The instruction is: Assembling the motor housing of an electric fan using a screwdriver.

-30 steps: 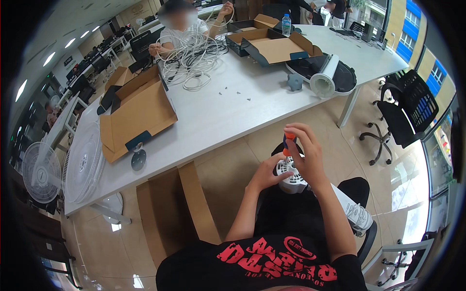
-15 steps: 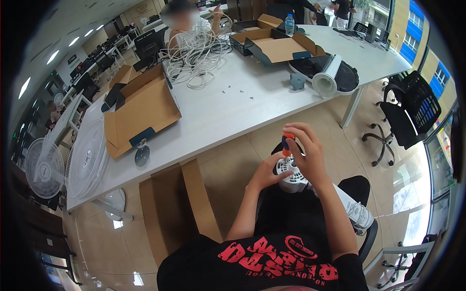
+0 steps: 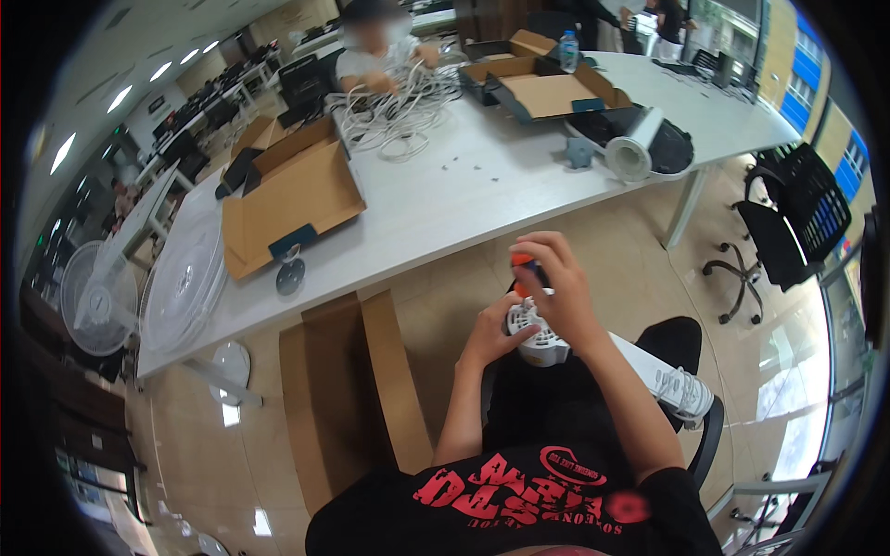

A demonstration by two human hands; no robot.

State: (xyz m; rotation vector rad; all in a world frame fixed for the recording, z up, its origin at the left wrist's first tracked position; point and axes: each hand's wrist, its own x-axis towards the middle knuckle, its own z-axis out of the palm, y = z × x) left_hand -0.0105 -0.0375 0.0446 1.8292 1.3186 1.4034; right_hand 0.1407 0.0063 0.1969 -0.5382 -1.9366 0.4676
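Observation:
On my lap rests a white fan motor housing with a round slotted cover. My left hand is wrapped around its left side, thumb across the cover and fingers close to the screwdriver's shaft. An orange-and-dark screwdriver stands nearly upright over the housing, its tip hidden among the slots and fingers. My right hand closes on the screwdriver's handle from above. From the housing a white fan post runs to the right under my right forearm, with a white cord bundled near its end.
Ahead, the white table bears an opened cardboard box, tangled cables, small screws, a grey knob and a white tube. Clear fan grilles lean at left. A tall carton stands beside me.
The view has tilted and shifted, so the table appears farther right. My right hand stays on the screwdriver, its fingers slightly turned. Across the table, another person's raised hand has come down to the cables.

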